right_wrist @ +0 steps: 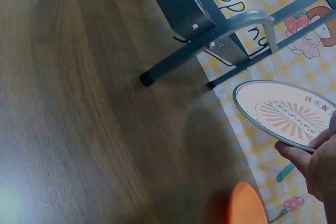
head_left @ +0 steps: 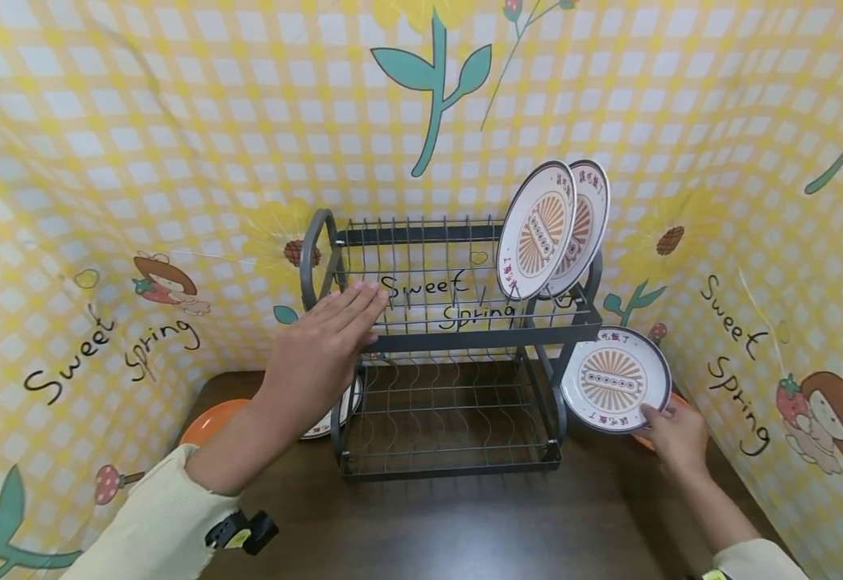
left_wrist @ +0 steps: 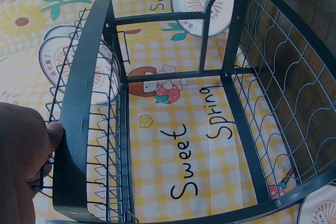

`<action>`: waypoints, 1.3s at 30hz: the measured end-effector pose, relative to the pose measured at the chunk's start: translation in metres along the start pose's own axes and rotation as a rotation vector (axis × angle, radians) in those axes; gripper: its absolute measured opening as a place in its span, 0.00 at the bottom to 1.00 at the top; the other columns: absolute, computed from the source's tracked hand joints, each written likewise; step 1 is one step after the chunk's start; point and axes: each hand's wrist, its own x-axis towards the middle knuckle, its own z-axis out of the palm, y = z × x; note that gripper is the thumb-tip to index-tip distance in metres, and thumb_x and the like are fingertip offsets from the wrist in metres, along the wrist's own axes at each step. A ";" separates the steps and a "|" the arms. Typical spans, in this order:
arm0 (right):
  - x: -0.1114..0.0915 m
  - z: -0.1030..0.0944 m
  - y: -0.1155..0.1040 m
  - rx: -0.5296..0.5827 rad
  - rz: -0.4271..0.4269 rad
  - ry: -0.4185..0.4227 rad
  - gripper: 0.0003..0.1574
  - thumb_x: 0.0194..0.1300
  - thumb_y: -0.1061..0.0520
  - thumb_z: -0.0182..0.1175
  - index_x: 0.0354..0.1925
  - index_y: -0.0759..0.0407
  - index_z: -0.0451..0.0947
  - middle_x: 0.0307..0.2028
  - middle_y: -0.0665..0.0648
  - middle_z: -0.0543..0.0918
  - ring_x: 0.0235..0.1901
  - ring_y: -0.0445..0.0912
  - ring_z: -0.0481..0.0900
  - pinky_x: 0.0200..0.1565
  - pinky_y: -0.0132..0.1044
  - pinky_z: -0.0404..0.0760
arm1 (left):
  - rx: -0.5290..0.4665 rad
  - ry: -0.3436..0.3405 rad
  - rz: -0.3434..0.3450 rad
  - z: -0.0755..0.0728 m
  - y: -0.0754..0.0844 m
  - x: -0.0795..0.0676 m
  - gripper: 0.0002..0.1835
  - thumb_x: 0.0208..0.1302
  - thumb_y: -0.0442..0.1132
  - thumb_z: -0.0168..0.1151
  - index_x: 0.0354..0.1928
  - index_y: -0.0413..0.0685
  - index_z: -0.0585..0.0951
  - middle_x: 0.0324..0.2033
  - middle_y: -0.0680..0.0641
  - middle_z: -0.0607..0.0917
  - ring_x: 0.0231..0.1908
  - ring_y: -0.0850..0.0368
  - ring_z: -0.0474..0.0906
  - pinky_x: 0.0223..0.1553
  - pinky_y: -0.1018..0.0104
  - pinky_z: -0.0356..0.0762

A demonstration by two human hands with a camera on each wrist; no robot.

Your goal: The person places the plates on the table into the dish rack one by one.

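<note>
A dark grey two-tier dish rack (head_left: 457, 334) stands on the brown table. My left hand (head_left: 327, 338) rests on the left front of its upper tier, fingers straight and close together. In the left wrist view, the thumb (left_wrist: 54, 135) touches the upper edge of the front bar (left_wrist: 76, 129). My right hand (head_left: 678, 435) pinches the rim of a white patterned plate (head_left: 613, 379), thumb on its face. This plate is held tilted, just right of the rack. Two matching plates, a front plate (head_left: 537, 229) and a rear plate (head_left: 589, 213), stand upright at the upper tier's right end.
Behind the rack's left side lies another white plate (head_left: 351, 399), partly hidden. An orange dish (head_left: 214, 419) is at the left. A second orange dish (right_wrist: 247, 205) sits at the right, below the held plate. Yellow checked cloth (head_left: 247, 145) surrounds the table (head_left: 428, 524).
</note>
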 end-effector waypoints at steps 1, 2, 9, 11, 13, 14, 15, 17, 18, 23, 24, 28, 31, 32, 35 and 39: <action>-0.001 -0.002 -0.001 -0.007 0.001 -0.007 0.24 0.68 0.62 0.54 0.56 0.79 0.70 0.37 0.68 0.86 0.20 0.35 0.83 0.32 0.35 0.87 | 0.001 0.001 0.000 0.000 0.000 0.000 0.24 0.65 0.38 0.61 0.63 0.45 0.75 0.61 0.43 0.76 0.62 0.50 0.74 0.63 0.53 0.73; -0.002 -0.005 -0.002 -0.050 -0.014 -0.007 0.24 0.68 0.61 0.54 0.56 0.79 0.70 0.38 0.69 0.86 0.20 0.34 0.83 0.31 0.33 0.87 | 0.003 0.002 0.000 0.000 0.000 0.000 0.24 0.65 0.38 0.62 0.63 0.45 0.75 0.61 0.44 0.76 0.62 0.50 0.74 0.63 0.53 0.73; -0.009 -0.028 -0.007 -0.306 -0.129 0.048 0.21 0.68 0.56 0.56 0.48 0.75 0.77 0.35 0.70 0.86 0.19 0.30 0.77 0.21 0.25 0.79 | 0.006 0.006 0.006 0.000 -0.001 -0.001 0.24 0.65 0.38 0.61 0.64 0.45 0.74 0.61 0.44 0.76 0.61 0.50 0.74 0.63 0.53 0.73; -0.011 -0.035 -0.008 -0.334 -0.157 0.053 0.21 0.69 0.55 0.56 0.47 0.75 0.77 0.34 0.70 0.86 0.19 0.31 0.76 0.21 0.26 0.77 | 0.007 0.007 0.009 0.000 -0.001 -0.001 0.24 0.66 0.38 0.61 0.64 0.45 0.74 0.61 0.44 0.76 0.62 0.50 0.74 0.63 0.53 0.73; -0.014 -0.042 -0.010 -0.331 -0.179 0.044 0.22 0.69 0.55 0.56 0.47 0.75 0.77 0.33 0.71 0.86 0.19 0.32 0.77 0.20 0.27 0.77 | 0.007 0.008 0.010 0.001 -0.001 0.000 0.24 0.66 0.38 0.60 0.64 0.45 0.74 0.61 0.44 0.76 0.62 0.50 0.74 0.63 0.53 0.73; -0.015 -0.045 -0.010 -0.345 -0.190 0.044 0.23 0.69 0.53 0.56 0.46 0.75 0.77 0.33 0.71 0.86 0.19 0.32 0.77 0.20 0.27 0.77 | 0.007 0.008 0.010 0.001 -0.001 0.000 0.24 0.66 0.38 0.61 0.64 0.45 0.74 0.61 0.44 0.76 0.62 0.50 0.74 0.63 0.53 0.73; -0.016 -0.048 -0.011 -0.359 -0.199 0.043 0.24 0.70 0.52 0.56 0.46 0.75 0.77 0.33 0.70 0.86 0.19 0.33 0.78 0.19 0.27 0.77 | 0.007 0.007 0.010 0.001 -0.001 0.000 0.24 0.66 0.38 0.61 0.64 0.45 0.74 0.61 0.44 0.76 0.62 0.50 0.74 0.63 0.53 0.73; -0.019 -0.054 -0.012 -0.387 -0.214 0.056 0.25 0.69 0.50 0.56 0.45 0.73 0.78 0.32 0.70 0.86 0.19 0.33 0.77 0.18 0.27 0.75 | 0.007 0.007 0.010 0.001 -0.001 0.000 0.24 0.65 0.38 0.61 0.64 0.45 0.74 0.61 0.44 0.76 0.62 0.50 0.74 0.63 0.53 0.73; -0.020 -0.057 -0.013 -0.394 -0.221 0.058 0.25 0.69 0.49 0.57 0.45 0.73 0.78 0.33 0.70 0.86 0.19 0.32 0.77 0.18 0.27 0.74 | 0.006 0.007 0.010 0.001 -0.001 -0.001 0.25 0.65 0.38 0.61 0.64 0.45 0.74 0.61 0.43 0.76 0.62 0.50 0.74 0.63 0.53 0.73; -0.026 -0.063 -0.020 -0.363 -0.226 0.048 0.27 0.68 0.49 0.58 0.48 0.74 0.77 0.32 0.69 0.87 0.19 0.29 0.76 0.19 0.25 0.76 | 0.005 0.010 0.012 0.001 -0.001 -0.001 0.25 0.65 0.38 0.62 0.64 0.45 0.74 0.61 0.43 0.76 0.61 0.50 0.74 0.62 0.53 0.73; -0.028 -0.064 -0.021 -0.347 -0.217 0.037 0.27 0.68 0.50 0.58 0.49 0.75 0.76 0.31 0.66 0.87 0.19 0.28 0.77 0.21 0.25 0.78 | 0.005 0.010 0.011 0.001 -0.001 -0.001 0.25 0.65 0.38 0.62 0.64 0.45 0.74 0.61 0.43 0.76 0.61 0.50 0.74 0.62 0.53 0.73; -0.033 -0.066 -0.027 -0.236 -0.177 -0.025 0.30 0.69 0.53 0.57 0.55 0.80 0.70 0.25 0.53 0.87 0.21 0.29 0.81 0.27 0.25 0.83 | 0.008 0.008 0.009 0.001 -0.001 0.000 0.25 0.65 0.38 0.62 0.64 0.45 0.74 0.61 0.43 0.76 0.62 0.50 0.74 0.62 0.53 0.73; -0.037 -0.069 -0.030 -0.230 -0.187 -0.052 0.30 0.69 0.53 0.57 0.55 0.80 0.70 0.24 0.45 0.86 0.21 0.29 0.82 0.28 0.26 0.84 | 0.008 0.007 0.008 0.001 -0.001 0.000 0.25 0.65 0.38 0.62 0.64 0.45 0.74 0.61 0.43 0.76 0.62 0.51 0.74 0.62 0.53 0.73; -0.039 -0.069 -0.031 -0.232 -0.197 -0.059 0.29 0.69 0.53 0.57 0.54 0.79 0.70 0.24 0.44 0.86 0.21 0.30 0.82 0.28 0.26 0.84 | 0.008 0.006 0.008 0.002 -0.001 0.000 0.25 0.65 0.38 0.62 0.64 0.45 0.74 0.61 0.43 0.76 0.62 0.51 0.74 0.62 0.53 0.73; -0.045 -0.070 -0.034 -0.242 -0.234 -0.084 0.27 0.69 0.53 0.58 0.51 0.78 0.72 0.23 0.44 0.86 0.22 0.31 0.83 0.27 0.26 0.84 | 0.007 0.004 0.008 0.002 -0.001 -0.001 0.25 0.65 0.38 0.61 0.64 0.45 0.74 0.62 0.43 0.76 0.62 0.51 0.74 0.62 0.53 0.74; -0.054 -0.066 -0.039 -0.211 -0.280 -0.129 0.25 0.67 0.55 0.60 0.49 0.78 0.74 0.23 0.43 0.86 0.23 0.33 0.84 0.28 0.29 0.84 | 0.009 0.003 0.008 0.001 -0.001 -0.001 0.25 0.65 0.38 0.61 0.64 0.45 0.73 0.62 0.43 0.76 0.62 0.51 0.73 0.62 0.53 0.73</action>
